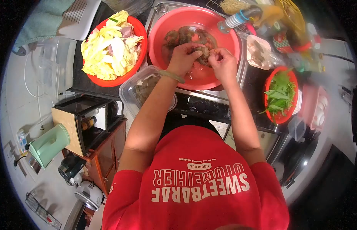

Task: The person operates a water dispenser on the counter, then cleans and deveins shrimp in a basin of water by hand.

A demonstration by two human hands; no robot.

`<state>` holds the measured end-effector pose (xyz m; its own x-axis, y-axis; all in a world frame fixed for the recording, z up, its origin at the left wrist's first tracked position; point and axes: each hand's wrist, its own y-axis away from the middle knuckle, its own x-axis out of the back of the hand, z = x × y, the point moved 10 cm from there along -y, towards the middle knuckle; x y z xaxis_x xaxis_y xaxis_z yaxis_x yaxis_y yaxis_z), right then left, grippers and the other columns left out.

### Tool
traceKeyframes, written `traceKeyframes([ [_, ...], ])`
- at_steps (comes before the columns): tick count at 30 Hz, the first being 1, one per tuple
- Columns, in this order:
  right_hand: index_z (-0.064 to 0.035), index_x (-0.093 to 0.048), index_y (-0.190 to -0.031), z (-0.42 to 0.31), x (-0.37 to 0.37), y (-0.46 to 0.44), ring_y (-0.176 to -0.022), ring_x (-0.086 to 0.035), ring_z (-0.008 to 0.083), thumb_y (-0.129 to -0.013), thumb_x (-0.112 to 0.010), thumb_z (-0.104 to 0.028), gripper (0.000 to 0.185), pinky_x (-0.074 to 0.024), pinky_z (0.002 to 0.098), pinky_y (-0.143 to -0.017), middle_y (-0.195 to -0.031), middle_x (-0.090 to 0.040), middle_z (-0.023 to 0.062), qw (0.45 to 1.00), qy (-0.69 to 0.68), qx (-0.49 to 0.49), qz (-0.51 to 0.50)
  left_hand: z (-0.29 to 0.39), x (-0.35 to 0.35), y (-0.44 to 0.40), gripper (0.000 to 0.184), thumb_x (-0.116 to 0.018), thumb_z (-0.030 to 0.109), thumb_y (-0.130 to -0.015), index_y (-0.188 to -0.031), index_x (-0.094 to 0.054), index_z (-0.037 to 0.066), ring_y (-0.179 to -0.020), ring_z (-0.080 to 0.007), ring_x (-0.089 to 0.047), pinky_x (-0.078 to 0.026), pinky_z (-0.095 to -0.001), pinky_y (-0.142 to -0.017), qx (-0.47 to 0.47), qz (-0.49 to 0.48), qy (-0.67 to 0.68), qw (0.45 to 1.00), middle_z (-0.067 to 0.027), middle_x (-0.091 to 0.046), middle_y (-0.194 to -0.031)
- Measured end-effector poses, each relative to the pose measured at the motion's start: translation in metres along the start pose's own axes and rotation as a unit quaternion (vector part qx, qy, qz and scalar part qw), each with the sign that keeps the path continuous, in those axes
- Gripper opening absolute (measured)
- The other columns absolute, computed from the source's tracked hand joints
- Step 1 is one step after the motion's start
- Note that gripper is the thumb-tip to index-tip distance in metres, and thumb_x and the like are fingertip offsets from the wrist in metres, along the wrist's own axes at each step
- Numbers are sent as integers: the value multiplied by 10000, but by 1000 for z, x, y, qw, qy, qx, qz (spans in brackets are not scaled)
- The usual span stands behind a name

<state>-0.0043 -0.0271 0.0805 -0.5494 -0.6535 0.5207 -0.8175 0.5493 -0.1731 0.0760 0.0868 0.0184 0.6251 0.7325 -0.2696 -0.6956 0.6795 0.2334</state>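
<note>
Over a red plastic basin [155, 34] set in the sink, my left hand [184, 59] grips a grey-brown shrimp [203, 56] between thumb and fingers. At the shrimp's right end, my right hand [224, 65] is closed in a pinch; the exact spot its fingertips hold is hard to make out. More dark shrimp [186, 35] lie at the back of the basin, with a little liquid at the bottom. Beneath my left forearm stands a clear plastic container [126, 92] with greyish contents, partly covered by the arm.
To the left is a red bowl [142, 50] heaped with cabbage leaves [105, 53]. A faucet [238, 21] reaches over the basin's right rim. Right of the sink are a white tray [259, 53] and a red basket of greens [280, 94]. A green kettle [52, 145] stands lower left.
</note>
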Motion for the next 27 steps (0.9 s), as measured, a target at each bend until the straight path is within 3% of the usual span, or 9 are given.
traceKeyframes([
  [3, 24, -641, -805, 18, 7, 2, -563, -541, 137, -769, -637, -73, 104, -443, 264, -554, -642, -584, 73, 998, 35, -34, 50, 0, -3, 6, 225, -553, -5, -867, -1088, -592, -19, -788, -119, -624, -562, -240, -611, 46, -1, 89, 995, -72, -641, -948],
  [5, 30, -642, -849, 62, 5, 4, -590, -552, 96, -830, -611, -97, 133, -430, 233, -555, -684, -622, 41, 973, -156, -158, 63, 0, -1, 9, 229, -541, -8, -871, -1095, -586, -16, -805, -124, -624, -561, -246, -643, 47, -4, 89, 995, -75, -636, -960],
  [8, 37, -630, -982, 90, 5, 8, -662, -526, 45, -891, -569, -94, 171, -424, 179, -623, -759, -611, -7, 915, -302, -261, 61, 0, 0, 9, 237, -524, -13, -877, -1109, -574, -11, -838, -128, -620, -554, -250, -683, 35, -12, 102, 994, -77, -627, -983],
  [12, 26, -615, -1051, 63, 6, 4, -721, -520, 34, -895, -565, -80, 194, -427, 168, -681, -810, -609, -8, 921, -327, -211, 1, 7, 0, 8, 250, -512, -23, -876, -1121, -561, -5, -866, -128, -614, -538, -243, -689, 2, -24, 107, 994, -72, -618, -1008],
  [14, 0, -605, -1103, 40, -14, 10, -771, -535, 35, -888, -585, -82, 231, -433, 177, -727, -866, -625, 10, 920, -322, -197, -106, 4, -1, 7, 253, -512, -26, -874, -1122, -557, -4, -882, -130, -609, -530, -246, -706, 10, -27, 94, 995, -71, -618, -1013],
  [15, -21, -610, -1112, 28, -17, 9, -761, -539, 27, -871, -611, -60, 244, -439, 173, -712, -866, -633, 5, 953, -242, -123, -138, 3, -2, 6, 256, -512, -30, -871, -1123, -554, -4, -898, -131, -605, -523, -250, -724, 18, -30, 79, 996, -70, -618, -1017],
  [22, -3, -645, -1008, 30, -21, 9, -656, -542, 27, -838, -642, -16, 170, -444, 171, -598, -803, -646, 5, 958, -237, -140, -74, 4, -1, 6, 265, -505, -38, -866, -1123, -553, -1, -924, -132, -598, -507, -260, -770, 2, -15, 63, 998, -72, -623, -1028],
  [27, 7, -643, -980, 28, -16, 4, -690, -577, 62, -848, -627, -10, 134, -482, 200, -660, -826, -660, 31, 956, -239, -163, -46, 7, 2, 10, 243, -503, -39, -865, -1096, -572, -5, -920, -131, -598, -509, -261, -773, 2, 6, 62, 998, -74, -626, -1014],
])
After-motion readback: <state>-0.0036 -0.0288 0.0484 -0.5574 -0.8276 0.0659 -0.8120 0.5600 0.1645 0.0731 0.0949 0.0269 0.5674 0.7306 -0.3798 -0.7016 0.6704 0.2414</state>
